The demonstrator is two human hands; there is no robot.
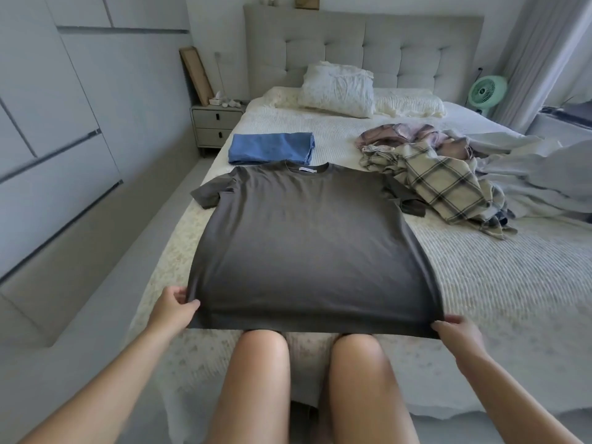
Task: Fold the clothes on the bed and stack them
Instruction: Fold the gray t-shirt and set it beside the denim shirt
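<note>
Pinching the grey T-shirt's hem corners, left hand and right hand hold it spread

Both forearms cut off by bottom edge, nightstand items too small to tell

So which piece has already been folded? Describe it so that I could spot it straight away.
Start at the grey padded headboard and come down the bed toward its left side, near the bedside drawers. There lies the blue folded cloth, just beyond the collar of the grey T-shirt. It is the only neat flat rectangle; the checked clothes on the right are a crumpled heap.
</note>
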